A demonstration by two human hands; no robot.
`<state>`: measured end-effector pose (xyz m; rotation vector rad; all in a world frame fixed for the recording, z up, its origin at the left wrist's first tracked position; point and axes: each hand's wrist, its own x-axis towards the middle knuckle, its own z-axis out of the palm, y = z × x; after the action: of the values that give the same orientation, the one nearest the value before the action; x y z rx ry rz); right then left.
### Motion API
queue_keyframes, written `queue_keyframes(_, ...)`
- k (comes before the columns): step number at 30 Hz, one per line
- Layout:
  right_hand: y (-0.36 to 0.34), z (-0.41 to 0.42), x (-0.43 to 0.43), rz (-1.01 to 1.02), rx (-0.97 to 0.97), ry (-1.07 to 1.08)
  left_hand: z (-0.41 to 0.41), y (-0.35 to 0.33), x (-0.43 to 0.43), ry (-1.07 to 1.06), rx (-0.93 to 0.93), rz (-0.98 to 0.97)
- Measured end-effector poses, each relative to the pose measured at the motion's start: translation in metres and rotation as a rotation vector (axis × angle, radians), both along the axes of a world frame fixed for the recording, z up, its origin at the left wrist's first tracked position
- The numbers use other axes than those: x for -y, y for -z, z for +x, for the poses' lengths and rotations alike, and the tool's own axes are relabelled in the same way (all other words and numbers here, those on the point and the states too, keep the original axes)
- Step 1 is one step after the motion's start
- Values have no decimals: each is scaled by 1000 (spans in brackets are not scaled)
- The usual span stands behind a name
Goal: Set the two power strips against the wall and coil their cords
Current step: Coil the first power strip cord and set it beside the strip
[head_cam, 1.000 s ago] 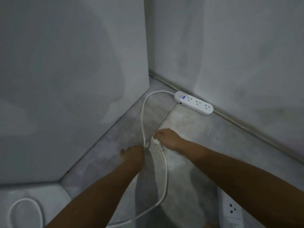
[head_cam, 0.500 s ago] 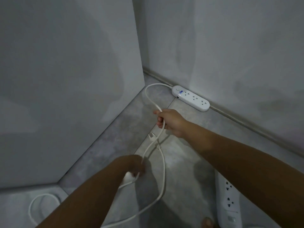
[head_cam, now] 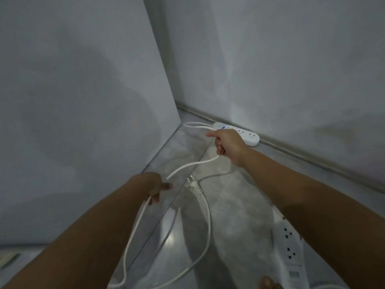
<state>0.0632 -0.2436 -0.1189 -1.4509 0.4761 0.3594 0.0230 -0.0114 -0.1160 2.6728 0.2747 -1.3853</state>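
A white power strip [head_cam: 249, 136] lies along the far wall's skirting, its blue light on. Its white cord [head_cam: 191, 165] loops out to the left and back. My right hand [head_cam: 227, 143] is shut on that cord just in front of the strip. My left hand [head_cam: 155, 187] holds a lower stretch of the same cord, which hangs down in a long loop. The plug [head_cam: 192, 184] lies on the floor between my hands. A second white power strip [head_cam: 290, 249] lies on the floor at the lower right, partly under my right forearm.
A tall grey panel [head_cam: 83, 122] stands at the left and meets the far wall in a narrow corner. The floor [head_cam: 239, 205] is polished grey tile. A toe [head_cam: 268, 283] shows at the bottom edge.
My right hand slid up along the cord toward the far power strip. My left hand drew back and outward, opening the cord into a wider loop. The plug dropped to the floor.
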Motion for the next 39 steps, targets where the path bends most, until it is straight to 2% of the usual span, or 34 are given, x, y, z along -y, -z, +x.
queue_keyframes(2,-1,1,10,-74,46,-5,14,3,1,-133,12,-53)
queue_keyframes(4,3,0,18,-173,84,-42,28,11,4,-400,-51,-190)
queue_keyframes(7,17,0,17,-251,108,-157,45,24,19,-664,-78,-369)
queue_keyframes(13,33,20,22,-410,164,-387,88,39,58,-1181,-111,-878)
queue_keyframes(16,46,17,19,-388,114,-477,115,36,72,-1269,-88,-999)
queue_keyframes(20,53,9,1,-345,79,-584,129,36,99,-1248,-111,-988)
queue_keyframes(23,52,13,-7,-338,108,-639,138,40,108,-1365,-14,-989)
queue_keyframes(26,48,18,-15,-263,59,-595,144,40,113,-1496,83,-1047)
queue_keyframes(29,50,25,-22,-273,19,-532,141,33,120,-1412,148,-1099)
queue_keyframes(33,53,31,-26,-118,-21,-345,125,44,111,-952,222,-1014)
queue_keyframes(36,53,36,-19,-338,98,-304,93,62,92,-837,100,-975)
queue_keyframes(39,61,39,-6,-640,170,-446,54,72,77,-648,-161,-922)
